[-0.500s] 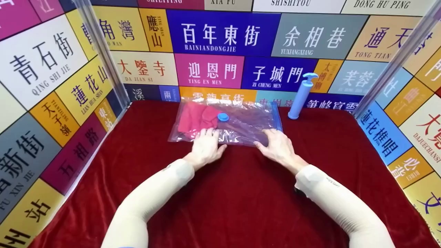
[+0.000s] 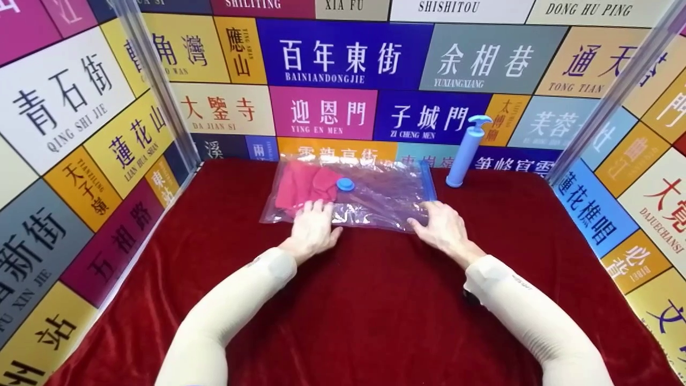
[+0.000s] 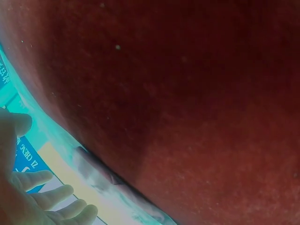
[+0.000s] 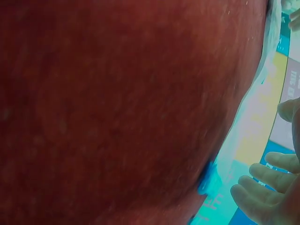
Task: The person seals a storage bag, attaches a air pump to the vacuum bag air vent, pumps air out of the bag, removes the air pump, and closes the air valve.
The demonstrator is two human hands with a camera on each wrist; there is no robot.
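A clear vacuum storage bag [image 2: 375,212] lies flat at the far side of the table, its right edge blue. Inside its left part is a folded pink cloth [image 2: 303,185], with a round blue valve cap [image 2: 344,184] beside it. My left hand [image 2: 313,228], palm down, overlaps the bag's near edge below the cloth. Near the front right corner of the bag is my right hand [image 2: 444,228], its fingertips at the edge. Both wrist views show fingers loosely spread with nothing between them: the left hand [image 3: 42,197] and the right hand [image 4: 272,187].
A blue hand pump [image 2: 465,155] stands upright just right of the bag. Dark red velvet cloth [image 2: 375,311] covers the table. Panels with Chinese lettering [image 2: 343,53] wall in the back and both sides, close behind the bag.
My hands have moved slightly apart along the bag's near edge, the right one to the right and the left one a little to the left. Bag, cloth and pump look unchanged.
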